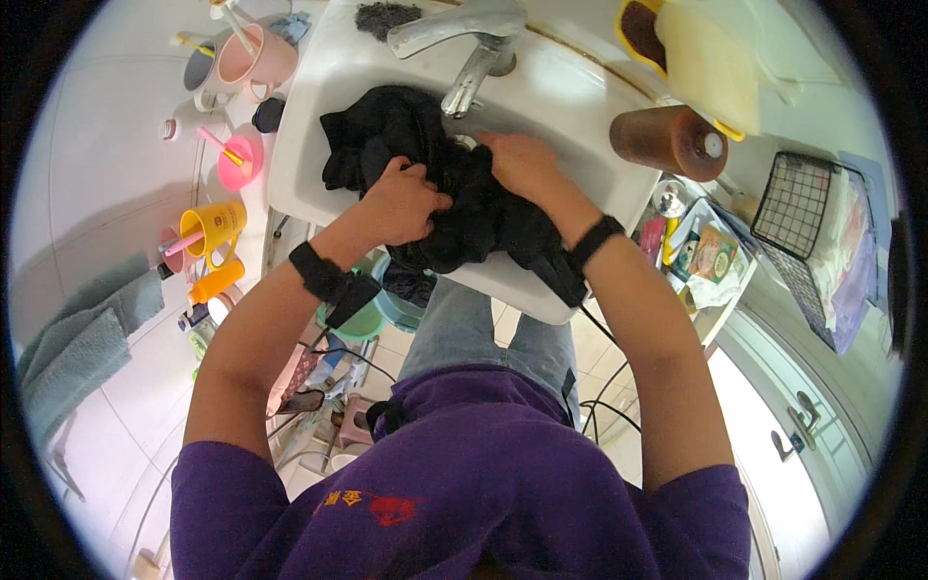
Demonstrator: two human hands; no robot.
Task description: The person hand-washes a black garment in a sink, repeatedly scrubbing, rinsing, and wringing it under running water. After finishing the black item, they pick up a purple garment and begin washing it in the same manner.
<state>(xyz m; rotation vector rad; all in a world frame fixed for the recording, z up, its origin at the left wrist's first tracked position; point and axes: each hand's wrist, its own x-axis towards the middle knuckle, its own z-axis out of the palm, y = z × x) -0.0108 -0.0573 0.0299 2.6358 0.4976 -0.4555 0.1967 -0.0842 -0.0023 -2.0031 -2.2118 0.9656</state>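
Note:
A bunched black cloth garment (464, 225) lies in the white washbasin (573, 101) and hangs over its front rim at the right. My left hand (406, 203) grips the cloth near its middle, the fingers curled into a fold. At the garment's far right edge, close to the drain, my right hand (523, 167) has its fingers bent down; the fingertips are partly hidden by the cloth. Above the drain stands a chrome single-lever faucet (467, 80), and no water is plainly seen running from it.
Mugs, among them a pink one (250, 58) and a yellow one (214, 225), line the ledge at left. A brown bottle (667, 143) sits on the basin's right rim. Below the basin is a blue tub (395, 315). A wire basket (790, 203) hangs at right.

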